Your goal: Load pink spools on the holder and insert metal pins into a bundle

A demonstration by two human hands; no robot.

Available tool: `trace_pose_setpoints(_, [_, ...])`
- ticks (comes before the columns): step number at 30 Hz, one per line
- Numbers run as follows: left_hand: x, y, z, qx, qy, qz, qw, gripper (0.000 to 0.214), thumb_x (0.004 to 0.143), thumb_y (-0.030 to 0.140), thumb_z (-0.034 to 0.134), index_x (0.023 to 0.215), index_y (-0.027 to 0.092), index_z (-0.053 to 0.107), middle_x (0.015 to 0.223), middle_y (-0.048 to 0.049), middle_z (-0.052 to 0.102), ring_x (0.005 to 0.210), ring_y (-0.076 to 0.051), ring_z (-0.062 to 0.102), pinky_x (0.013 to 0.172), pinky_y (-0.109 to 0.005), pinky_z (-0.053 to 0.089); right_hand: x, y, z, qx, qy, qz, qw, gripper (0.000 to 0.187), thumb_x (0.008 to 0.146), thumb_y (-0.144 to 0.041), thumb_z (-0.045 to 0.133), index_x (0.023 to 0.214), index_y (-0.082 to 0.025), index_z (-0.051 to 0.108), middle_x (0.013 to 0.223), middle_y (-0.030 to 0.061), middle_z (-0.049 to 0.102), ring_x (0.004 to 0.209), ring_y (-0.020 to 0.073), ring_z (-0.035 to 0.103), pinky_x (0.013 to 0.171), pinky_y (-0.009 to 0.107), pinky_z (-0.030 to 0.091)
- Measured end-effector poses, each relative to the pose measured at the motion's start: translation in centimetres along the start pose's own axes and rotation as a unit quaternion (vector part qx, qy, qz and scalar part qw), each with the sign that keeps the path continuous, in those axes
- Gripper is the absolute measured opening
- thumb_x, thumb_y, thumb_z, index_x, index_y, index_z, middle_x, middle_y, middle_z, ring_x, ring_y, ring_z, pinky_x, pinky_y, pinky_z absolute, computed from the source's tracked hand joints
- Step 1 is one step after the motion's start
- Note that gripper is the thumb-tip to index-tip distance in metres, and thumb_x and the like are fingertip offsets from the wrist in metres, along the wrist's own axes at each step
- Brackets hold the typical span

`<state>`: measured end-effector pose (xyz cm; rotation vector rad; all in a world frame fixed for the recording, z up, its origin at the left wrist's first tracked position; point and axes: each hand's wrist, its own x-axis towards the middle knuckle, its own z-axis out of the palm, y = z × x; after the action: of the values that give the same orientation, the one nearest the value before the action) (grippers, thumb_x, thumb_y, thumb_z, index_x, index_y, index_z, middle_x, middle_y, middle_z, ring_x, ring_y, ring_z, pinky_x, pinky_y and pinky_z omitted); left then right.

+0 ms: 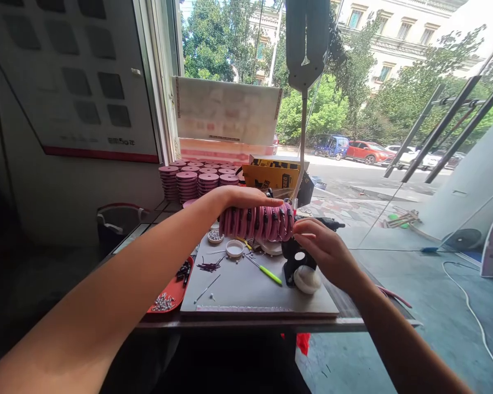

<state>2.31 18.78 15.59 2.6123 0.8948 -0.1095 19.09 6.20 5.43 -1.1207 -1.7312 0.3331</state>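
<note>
Head view, left to right.

1. Bin [117, 219], dark with a red rim, beside the table.
2. Red tray [179, 293] on the table's left edge, holding screws [163, 302] and small black parts [184, 271].
3. Stacks [193, 183] of pink discs, upright at the back by the window; these look finished and set aside.
4. Board [246, 298], grey, carrying a white cap [234, 248], purple scraps [208, 266] and a green tool [267, 272].
5. Left hand [246, 198], palm down along the top of the row [257, 222]. Fingers are stretched over it and the thumb is hidden, so it is judged to be clasping the row from above.
6. Row: pink discs with black clips, packed face to face, lying sideways above the board's far end.
7. Yellow box [271, 176], behind the row.
8. Right hand [326, 249], fingers curled, tips at the row's right end. Whether it pinches or only touches cannot be told.
9. Black stand [292, 257], under that hand.

Loose parts remain on tray and board.
</note>
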Motion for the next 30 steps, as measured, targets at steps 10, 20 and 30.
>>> trace_pose_setpoints(10, [0.6, -0.5, -0.1, -0.071, -0.037, -0.038, 0.996, 0.056, 0.072, 0.064, 0.046, 0.100, 0.020, 0.066, 0.099, -0.0069, 0.068, 0.089, -0.024, 0.059, 0.081, -0.033, 0.046, 0.8, 0.0, -1.6, -0.108, -0.075, -0.089, 0.987, 0.015, 0.090, -0.026, 0.043, 0.084, -0.019, 0.054, 0.087, 0.0030, 0.057, 0.072, 0.0116, 0.053, 0.064, 0.024, 0.044])
trace_pose_setpoints(20, [0.6, -0.5, 0.0, -0.062, -0.026, -0.037, 0.997, 0.053, 0.071, 0.065, 0.044, 0.092, 0.021, 0.067, 0.092, -0.0057, 0.066, 0.088, -0.024, 0.058, 0.078, -0.034, 0.046, 0.9, 0.0, -1.7, -0.166, -0.084, -0.134, 0.973, 0.016, 0.092, -0.026, 0.039, 0.082, -0.020, 0.050, 0.086, 0.0036, 0.056, 0.075, 0.0124, 0.053, 0.068, 0.025, 0.043])
trace_pose_setpoints(30, [0.8, -0.8, 0.0, -0.064, -0.029, -0.039, 0.997, 0.053, 0.071, 0.065, 0.043, 0.093, 0.023, 0.067, 0.089, -0.0062, 0.068, 0.088, -0.025, 0.058, 0.078, -0.033, 0.045, 0.4, 0.7, -1.2, -0.167, -0.050, -0.141, 0.975, 0.014, 0.090, -0.025, 0.041, 0.083, -0.019, 0.052, 0.092, 0.0055, 0.059, 0.078, 0.0129, 0.055, 0.068, 0.025, 0.045])
